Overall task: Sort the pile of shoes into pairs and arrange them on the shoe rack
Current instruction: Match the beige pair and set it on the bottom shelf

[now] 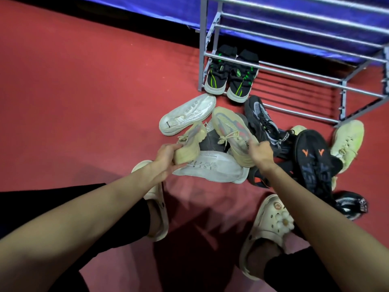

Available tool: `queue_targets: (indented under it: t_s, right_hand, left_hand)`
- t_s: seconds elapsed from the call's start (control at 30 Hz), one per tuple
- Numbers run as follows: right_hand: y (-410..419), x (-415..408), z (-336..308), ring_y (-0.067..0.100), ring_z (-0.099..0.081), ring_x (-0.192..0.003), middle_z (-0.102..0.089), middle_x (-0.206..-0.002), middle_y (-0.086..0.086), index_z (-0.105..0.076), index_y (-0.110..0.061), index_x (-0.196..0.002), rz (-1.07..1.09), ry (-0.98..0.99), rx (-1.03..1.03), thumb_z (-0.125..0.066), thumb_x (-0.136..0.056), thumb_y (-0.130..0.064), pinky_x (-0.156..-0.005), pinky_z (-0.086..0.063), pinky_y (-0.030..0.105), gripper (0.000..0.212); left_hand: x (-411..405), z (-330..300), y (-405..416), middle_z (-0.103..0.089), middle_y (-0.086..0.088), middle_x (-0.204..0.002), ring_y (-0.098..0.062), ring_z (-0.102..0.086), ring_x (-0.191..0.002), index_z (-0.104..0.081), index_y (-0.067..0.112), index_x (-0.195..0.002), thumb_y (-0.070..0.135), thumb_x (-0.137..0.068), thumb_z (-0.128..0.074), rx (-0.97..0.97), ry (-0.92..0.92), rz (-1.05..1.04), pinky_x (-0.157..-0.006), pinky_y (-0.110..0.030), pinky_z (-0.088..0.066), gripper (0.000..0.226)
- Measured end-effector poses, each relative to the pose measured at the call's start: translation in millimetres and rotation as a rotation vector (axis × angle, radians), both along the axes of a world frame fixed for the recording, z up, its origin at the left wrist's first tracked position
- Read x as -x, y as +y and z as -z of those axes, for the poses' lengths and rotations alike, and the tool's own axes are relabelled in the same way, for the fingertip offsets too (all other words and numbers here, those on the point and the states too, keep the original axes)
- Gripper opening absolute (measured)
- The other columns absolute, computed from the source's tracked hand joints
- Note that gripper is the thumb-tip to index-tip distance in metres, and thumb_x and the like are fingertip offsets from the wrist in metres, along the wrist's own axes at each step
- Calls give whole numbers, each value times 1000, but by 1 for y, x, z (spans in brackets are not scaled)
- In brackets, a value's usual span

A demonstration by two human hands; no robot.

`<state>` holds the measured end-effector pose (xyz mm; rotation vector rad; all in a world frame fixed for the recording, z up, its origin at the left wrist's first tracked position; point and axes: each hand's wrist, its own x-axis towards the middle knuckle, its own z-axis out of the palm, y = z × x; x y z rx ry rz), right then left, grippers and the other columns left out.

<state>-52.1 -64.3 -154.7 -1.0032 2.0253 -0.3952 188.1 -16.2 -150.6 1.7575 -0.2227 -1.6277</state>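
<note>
Shoes lie heaped on red floor before a metal shoe rack (299, 60), where one black-and-green pair (231, 76) already sits. Left hand (168, 152) grips one beige sneaker (189, 144), right hand (261, 152) grips its match (229, 129), likely pairing them for shelving

Red floor (84, 91); blue cloth (147, 9).

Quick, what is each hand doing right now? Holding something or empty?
Left hand: grips the heel of a beige sneaker.
Right hand: grips the heel end of the matching beige sneaker on the pile.
</note>
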Motion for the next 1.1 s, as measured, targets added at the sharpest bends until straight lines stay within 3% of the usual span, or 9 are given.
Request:
queue_targets:
  t_s: [0.07,0.23,0.37,0.43,0.57,0.67,0.83,0.93,1.1]
  right_hand:
    - [-2,2,-3,37,-58,-111,-60,-119,24,-52,10,-120,11,9,-64,-49,-91,-25,-87,-46,40,46]
    - [-13,19,-36,26,-55,-88,-54,-96,15,-53,2,-110,33,-163,-32,-57,-88,-17,-74,-45,38,30]
    - [-20,63,-83,29,-62,-84,-60,-98,14,-53,6,-122,130,-163,54,-63,-86,-17,-70,-53,36,44]
    - [-20,91,-108,22,-55,-62,-59,-80,10,-61,1,-110,159,-211,61,-57,-89,-12,-49,-47,29,25]
    - [-16,145,-155,17,-52,-62,-52,-73,4,-50,-15,-82,214,-288,-2,-43,-94,-13,-38,-50,23,14]
    - [-11,178,-175,13,-50,-61,-51,-72,1,-51,-19,-82,244,-293,-1,-39,-95,-15,-35,-46,18,18]
    - [-2,224,-172,12,-52,-64,-54,-75,-1,-56,-20,-91,315,-307,-8,-37,-96,-18,-42,-49,22,20]
    - [-3,241,-142,15,-53,-65,-54,-76,2,-54,-15,-86,369,-377,60,-44,-94,-14,-43,-51,25,13]
    - [-21,244,-83,22,-59,-69,-61,-90,14,-50,2,-118,475,-544,167,-41,-95,-3,-51,-55,33,26]
  left_hand:
    - [2,-8,-2,-64,-8,-100,-25,-64,-90,-68,13,-88,12,-86,-63,-4,24,-39,-48,-27,-58,6]
    - [13,-28,-6,-60,-16,-118,-33,-63,-105,-53,-1,-126,2,-80,-61,30,-74,11,-71,-46,-61,46]
    - [25,-49,-11,-57,-12,-105,-27,-59,-94,-53,19,-97,1,-78,-67,156,-157,83,-77,-46,-56,29]
    - [37,-62,-18,-59,-11,-98,-26,-60,-87,-54,20,-101,2,-77,-69,206,-143,116,-67,-38,-56,33]
    - [84,-90,-34,-62,-5,-94,-17,-64,-77,-54,16,-106,6,-81,-70,281,-75,185,-49,-28,-56,32]
    - [125,-101,-46,-64,-5,-91,-15,-64,-76,-56,15,-93,8,-84,-68,326,-51,262,-51,-28,-58,16]
    - [185,-106,-72,-66,-7,-94,-17,-66,-81,-59,8,-102,15,-87,-67,359,-15,392,-64,-32,-61,18]
    - [215,-98,-90,-64,-14,-107,-24,-65,-95,-54,-2,-122,17,-88,-68,347,-27,411,-85,-44,-60,42]
    - [250,-69,-127,-62,-18,-124,-29,-65,-110,-47,1,-129,20,-86,-71,345,-76,412,-94,-50,-55,53]
